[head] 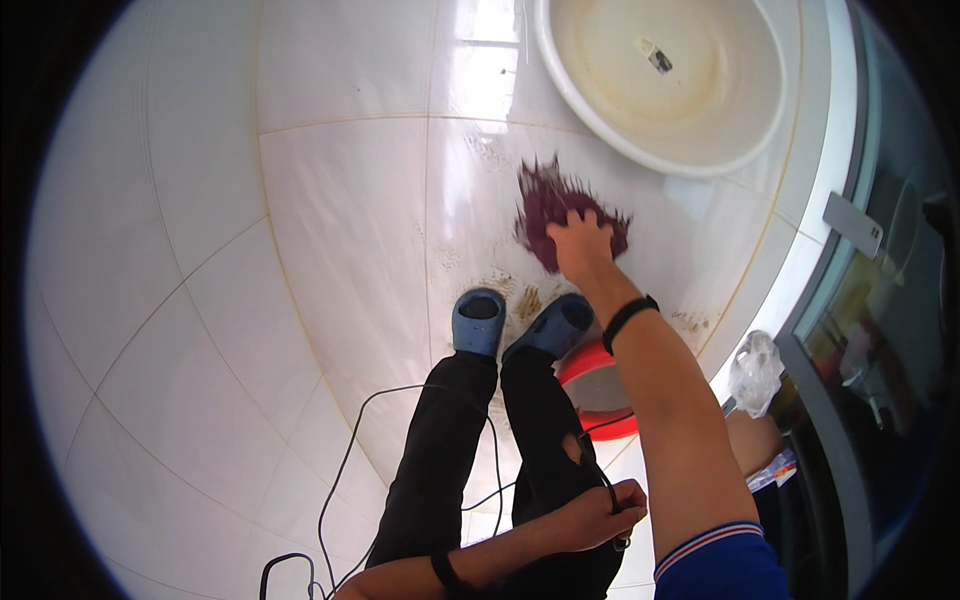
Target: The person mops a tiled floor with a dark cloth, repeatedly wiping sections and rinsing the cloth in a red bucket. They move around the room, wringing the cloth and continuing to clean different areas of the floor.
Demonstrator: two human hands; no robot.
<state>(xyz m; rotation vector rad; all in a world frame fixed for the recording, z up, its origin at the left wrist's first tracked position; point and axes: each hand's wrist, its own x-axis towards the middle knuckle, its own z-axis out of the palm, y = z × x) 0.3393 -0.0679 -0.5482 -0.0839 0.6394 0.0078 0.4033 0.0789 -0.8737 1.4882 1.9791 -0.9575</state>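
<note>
My right hand (pixel 583 247) presses down on a bunched dark purple cloth (pixel 546 217) on the tiled floor, fingers spread over it. The cloth's far edge looks ragged and streaky. Brown dirt smears (pixel 529 301) mark the tiles between the cloth and my feet. Across my lap lies my left arm, and my left hand (pixel 604 517) is closed around a black cable (pixel 613 495) by my right knee. Beyond the cloth stands a large off-white basin (pixel 611 139) with a brownish stained inside and a small dark-and-pale object (pixel 658 58) at its bottom.
Blue clogs (pixel 478 331) are on my feet. A red basin (pixel 581 362) with greyish contents sits beside my right leg, partly behind my arm. Loops of black cable (pixel 360 420) hang near my legs. At right are a clear plastic bag (pixel 756 367) and a grey-framed glass panel (pixel 900 337).
</note>
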